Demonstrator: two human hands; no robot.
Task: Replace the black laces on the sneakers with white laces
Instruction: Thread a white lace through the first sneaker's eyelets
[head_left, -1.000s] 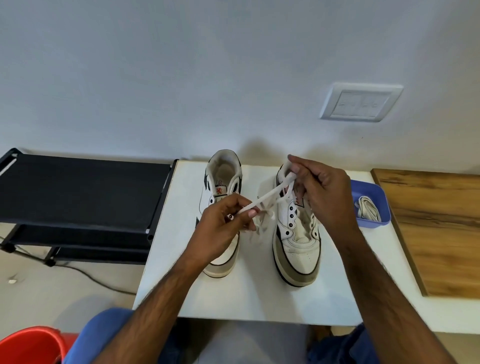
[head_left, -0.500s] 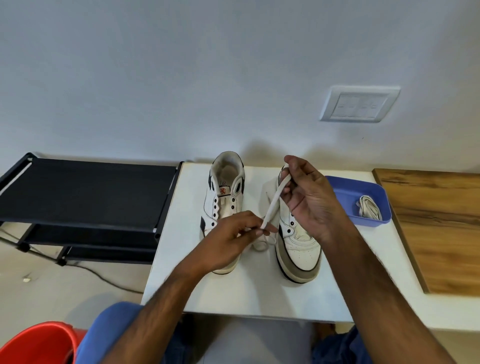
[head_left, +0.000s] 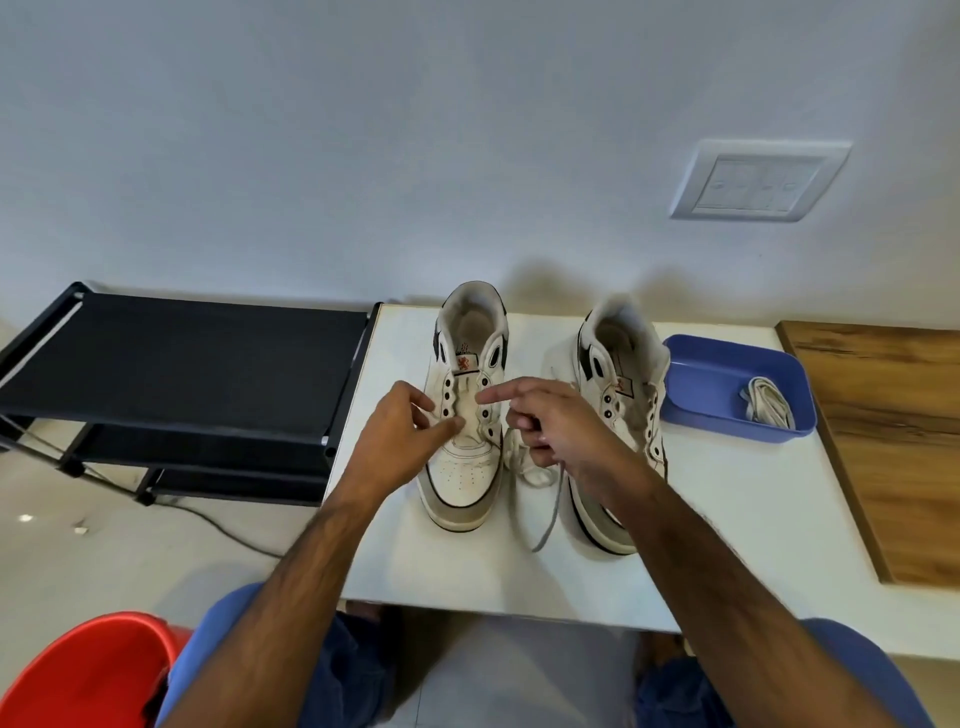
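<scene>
Forearms reaching in over the near edge of the bench (head_left: 727, 545), both hands working above its middle. Left hand (head_left: 395, 441) hovering at the lower eyelets of the left sneaker (head_left: 465, 467), thumb and forefinger close to a pinch, nothing visibly held; a narrow grip, empty as far as can be told. Right hand (head_left: 561, 431) just beside it, index finger pointing across at the same eyelet row, remaining fingers curled round the white lace (head_left: 524, 467), which loops loose between the two shoes and trails a tail toward the near edge. Right sneaker (head_left: 628, 395) standing parallel, toe partly hidden under the right wrist. No black laces seen anywhere; both shoes unlaced, eyelets bare.

Step in hand, by judgement: starting to thread the first white lace into the left sneaker. Next move calls for finding the lace tip, steering it into a bottom eyelet, and steadying the shoe with the left hand.

Farther back, near the right far corner, a blue tray (head_left: 691, 364) with a second white lace (head_left: 769, 402) coiled inside. Open bench along the near edge and right of the right sneaker; left sneaker close to the left edge. Heels of both shoes near the far edge, against the wall.
</scene>
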